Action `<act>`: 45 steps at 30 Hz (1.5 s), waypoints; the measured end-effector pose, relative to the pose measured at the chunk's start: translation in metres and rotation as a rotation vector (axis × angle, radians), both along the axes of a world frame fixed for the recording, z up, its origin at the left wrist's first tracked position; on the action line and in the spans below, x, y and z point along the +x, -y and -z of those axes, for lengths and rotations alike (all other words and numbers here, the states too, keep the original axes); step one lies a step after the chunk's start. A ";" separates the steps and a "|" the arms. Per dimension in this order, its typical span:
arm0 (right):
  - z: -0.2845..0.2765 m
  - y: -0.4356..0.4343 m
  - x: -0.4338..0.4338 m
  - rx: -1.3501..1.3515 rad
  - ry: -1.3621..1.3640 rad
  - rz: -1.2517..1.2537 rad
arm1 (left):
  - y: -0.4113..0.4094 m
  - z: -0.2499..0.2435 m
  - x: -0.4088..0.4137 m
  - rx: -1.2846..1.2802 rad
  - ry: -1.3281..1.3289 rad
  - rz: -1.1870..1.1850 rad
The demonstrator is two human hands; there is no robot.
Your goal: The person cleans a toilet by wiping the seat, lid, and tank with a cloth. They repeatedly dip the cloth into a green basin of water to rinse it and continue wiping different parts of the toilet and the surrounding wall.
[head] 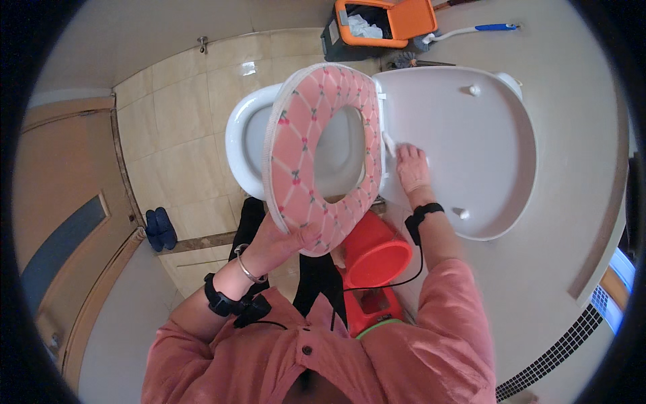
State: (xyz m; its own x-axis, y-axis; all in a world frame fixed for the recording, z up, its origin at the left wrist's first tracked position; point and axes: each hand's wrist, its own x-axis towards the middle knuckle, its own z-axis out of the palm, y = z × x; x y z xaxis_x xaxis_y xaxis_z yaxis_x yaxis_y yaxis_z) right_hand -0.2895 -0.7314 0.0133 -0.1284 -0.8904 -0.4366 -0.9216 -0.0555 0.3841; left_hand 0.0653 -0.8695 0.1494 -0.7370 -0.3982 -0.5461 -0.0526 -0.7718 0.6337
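My left hand (290, 235) grips the near edge of a raised toilet seat with a pink cherry-patterned cover (292, 202). The seat stands tilted over the white toilet bowl (237, 141), and its far side hides part of the bowl. On the right, the white toilet lid (484, 151) is swung fully up. Close to the hinge, my right hand (413, 166) presses on the lid's inner face with bent fingers. A white wipe (389, 144) pokes out past its fingertips; most of it is hidden under the hand.
Below the seat, a red bucket (379, 262) sits by a red plastic stool (371, 305). An orange-rimmed bin (348, 35) holds white waste, beside a blue-handled toilet brush (484, 29). Dark blue slippers (160, 230) lie near a wooden door (70, 202). A black cable (383, 288) hangs from my right wrist.
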 end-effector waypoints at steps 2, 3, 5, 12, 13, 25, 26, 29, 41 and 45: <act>0.012 -0.010 0.020 0.164 -0.001 0.004 | -0.001 0.001 0.001 0.002 0.005 -0.028; 0.017 -0.019 0.028 0.245 -0.005 0.017 | -0.001 0.000 0.000 0.015 -0.012 -0.054; 0.037 -0.035 0.034 0.293 0.019 0.100 | -0.003 0.001 0.001 0.027 0.001 -0.048; 0.039 -0.061 0.057 0.396 -0.028 0.233 | -0.006 0.001 0.002 0.010 0.009 -0.048; 0.037 -0.061 0.060 0.421 -0.048 0.230 | -0.008 0.003 0.003 0.002 0.017 -0.038; 0.049 -0.061 0.062 0.333 -0.019 0.198 | -0.009 0.001 0.007 0.006 0.080 -0.036; 0.052 -0.064 0.063 0.301 0.000 0.220 | -0.009 0.002 0.008 0.024 0.083 -0.044; 0.058 -0.063 0.063 0.250 0.033 0.269 | -0.006 -0.005 0.002 0.035 0.073 -0.058; 0.010 -0.097 0.104 0.347 0.128 0.366 | -0.007 -0.004 -0.003 0.037 0.079 -0.066; -0.010 -0.106 0.112 0.114 0.157 0.587 | -0.010 0.001 0.001 0.033 0.118 -0.071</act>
